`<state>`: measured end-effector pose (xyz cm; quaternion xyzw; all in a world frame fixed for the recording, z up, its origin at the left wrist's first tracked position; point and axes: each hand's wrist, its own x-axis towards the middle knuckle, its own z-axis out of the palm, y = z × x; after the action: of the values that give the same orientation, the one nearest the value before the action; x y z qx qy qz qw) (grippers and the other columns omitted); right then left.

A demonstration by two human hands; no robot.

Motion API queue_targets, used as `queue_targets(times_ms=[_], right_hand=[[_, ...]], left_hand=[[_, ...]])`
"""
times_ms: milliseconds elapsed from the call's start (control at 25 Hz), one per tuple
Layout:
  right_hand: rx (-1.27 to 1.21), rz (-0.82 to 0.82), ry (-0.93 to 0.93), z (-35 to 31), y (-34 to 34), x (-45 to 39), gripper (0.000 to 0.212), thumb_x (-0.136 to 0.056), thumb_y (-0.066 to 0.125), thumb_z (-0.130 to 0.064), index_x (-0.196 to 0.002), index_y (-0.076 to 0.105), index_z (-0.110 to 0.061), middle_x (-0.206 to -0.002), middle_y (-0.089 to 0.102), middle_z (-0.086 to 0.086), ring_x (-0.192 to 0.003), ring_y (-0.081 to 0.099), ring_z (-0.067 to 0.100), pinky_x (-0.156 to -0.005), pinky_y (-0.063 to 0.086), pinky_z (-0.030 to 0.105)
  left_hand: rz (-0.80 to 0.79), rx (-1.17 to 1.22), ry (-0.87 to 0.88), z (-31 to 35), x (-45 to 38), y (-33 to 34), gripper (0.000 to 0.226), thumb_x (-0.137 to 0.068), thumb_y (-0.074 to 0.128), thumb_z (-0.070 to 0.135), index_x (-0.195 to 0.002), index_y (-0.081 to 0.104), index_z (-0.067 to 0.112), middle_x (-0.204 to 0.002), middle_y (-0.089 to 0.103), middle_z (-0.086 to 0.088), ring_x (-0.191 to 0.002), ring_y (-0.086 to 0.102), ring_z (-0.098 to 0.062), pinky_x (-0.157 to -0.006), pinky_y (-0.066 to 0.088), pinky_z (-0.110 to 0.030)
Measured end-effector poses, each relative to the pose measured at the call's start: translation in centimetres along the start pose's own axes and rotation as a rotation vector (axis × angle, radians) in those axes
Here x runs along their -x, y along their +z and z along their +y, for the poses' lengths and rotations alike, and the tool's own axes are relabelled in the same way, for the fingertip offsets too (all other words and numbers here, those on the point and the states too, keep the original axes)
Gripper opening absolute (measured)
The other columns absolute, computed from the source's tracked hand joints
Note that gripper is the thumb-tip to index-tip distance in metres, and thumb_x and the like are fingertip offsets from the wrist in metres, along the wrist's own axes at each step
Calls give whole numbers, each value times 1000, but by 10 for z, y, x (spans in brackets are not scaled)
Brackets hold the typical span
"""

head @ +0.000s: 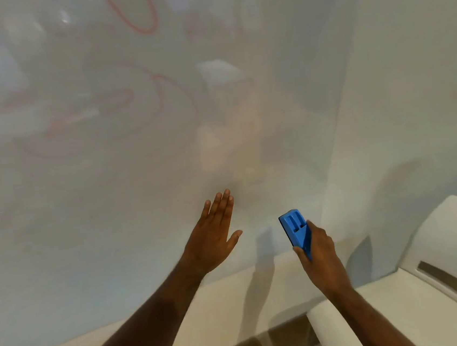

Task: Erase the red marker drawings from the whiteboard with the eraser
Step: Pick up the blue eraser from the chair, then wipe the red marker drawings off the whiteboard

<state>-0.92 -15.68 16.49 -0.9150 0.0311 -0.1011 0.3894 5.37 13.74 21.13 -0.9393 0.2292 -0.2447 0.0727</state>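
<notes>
Facing a glossy white whiteboard (113,213) bearing looping red marker drawings (146,18) up high. Gripping a blue plastic block eraser (297,230) in right hand (319,253) low down; spreading left hand (214,233) flat, empty.

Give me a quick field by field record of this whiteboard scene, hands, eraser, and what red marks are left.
surface: whiteboard, glossy, with reflections
red drawings: a loop at top; fainter curves at middle left, partly smeared
left hand: open, fingers spread, at the board's lower part, holding nothing
right hand: gripping the eraser
eraser: blue, near the board's lower right, well below the red marks
task state: red marks remain
</notes>
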Motion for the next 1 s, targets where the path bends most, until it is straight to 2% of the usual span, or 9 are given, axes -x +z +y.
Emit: queue_targets(times_ms=[160,320,440,680,840,1000], right_hand=[[-11,97,-202,-80,-31,-33,70,-101,65,-35,-158,30,-17,-144,49,2,-128,48,18,-85,50,31],[-31,206,-392,-160,-63,-58,71,-100,65,-35,-159,30,-16,-145,48,4,-130,47,21,-81,48,31],[-56,265,-519,-221,-83,-71,72,-100,64,-37,-160,30,-16,-147,48,4,-131,46,21,-82,49,32],[-164,386,-755,-340,-118,-80,75,-100,67,-36,-161,28,-20,-152,42,1,-136,38,17,-89,47,35],[-208,403,-865,-410,-125,-78,74,-99,67,-35,-161,29,-19,-150,44,2,-135,38,18,-86,47,35],[-249,414,-939,-474,-120,-76,73,-99,68,-32,-160,31,-18,-147,45,3,-134,38,18,-88,46,35]], left_hand=[[93,-40,-16,-50,-13,-54,83,-114,33,55,-173,11,2,-183,7,-14,-170,8,-29,-138,13,-45],[211,-118,-58,-99,-21,-110,81,-115,36,53,-173,15,1,-183,11,-16,-170,10,-30,-137,12,-46],[297,-173,-103,-140,-22,-155,79,-115,37,50,-172,18,-1,-182,13,-17,-170,13,-31,-137,14,-48],[431,-209,-193,-205,-15,-242,79,-114,39,47,-172,14,0,-183,6,-15,-171,4,-27,-139,2,-44],[483,-268,-201,-249,1,-291,78,-114,40,45,-173,15,0,-183,7,-14,-171,6,-27,-139,4,-44],[538,-300,-238,-298,16,-333,80,-114,39,47,-173,11,2,-184,4,-13,-171,2,-26,-139,-2,-41]])
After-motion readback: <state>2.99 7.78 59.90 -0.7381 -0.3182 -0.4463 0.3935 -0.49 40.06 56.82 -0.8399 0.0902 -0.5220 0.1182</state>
